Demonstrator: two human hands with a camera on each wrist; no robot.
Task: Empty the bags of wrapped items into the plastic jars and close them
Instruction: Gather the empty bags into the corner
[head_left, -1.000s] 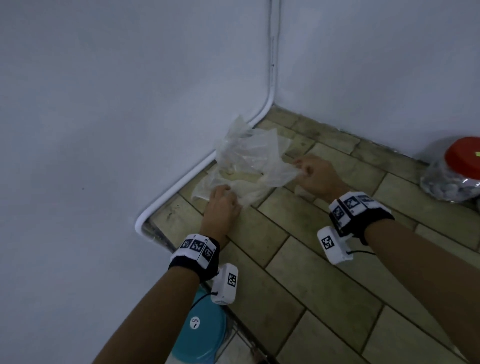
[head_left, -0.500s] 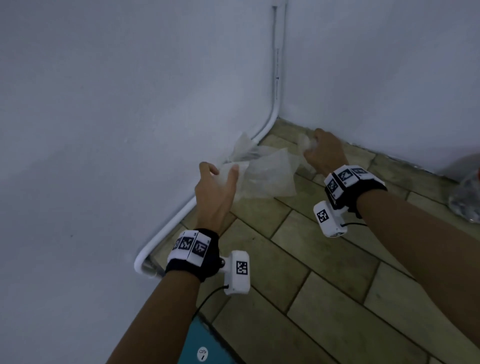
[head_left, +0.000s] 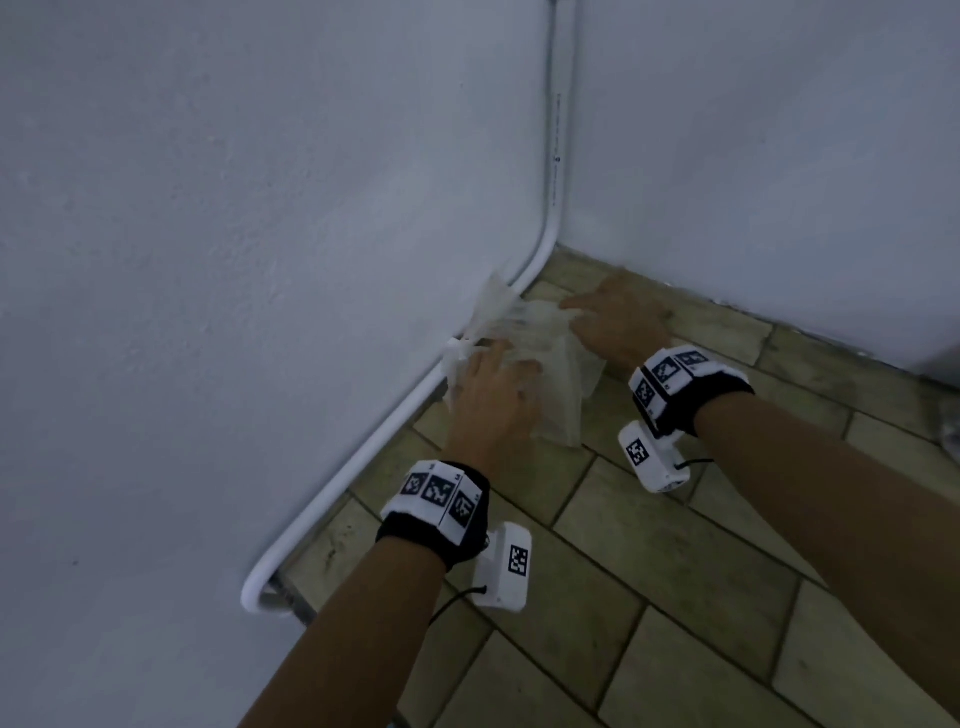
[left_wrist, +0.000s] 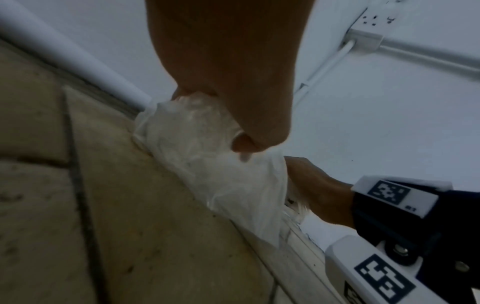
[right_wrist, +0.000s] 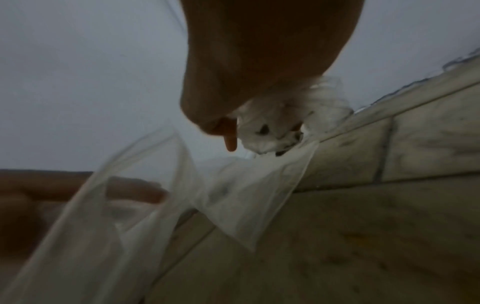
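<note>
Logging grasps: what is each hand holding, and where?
Both grip crumpled clear plastic bags on the tiled floor: left hand the near end, right hand a bunched far end.

Bare room corner: tiled floor (head_left: 649, 551), white walls (head_left: 234, 260)

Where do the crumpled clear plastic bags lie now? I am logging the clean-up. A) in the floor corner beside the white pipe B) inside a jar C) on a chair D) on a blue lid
A: both hands hold the crumpled clear plastic bags on the tiled floor, against the white pipe along the wall.
</note>
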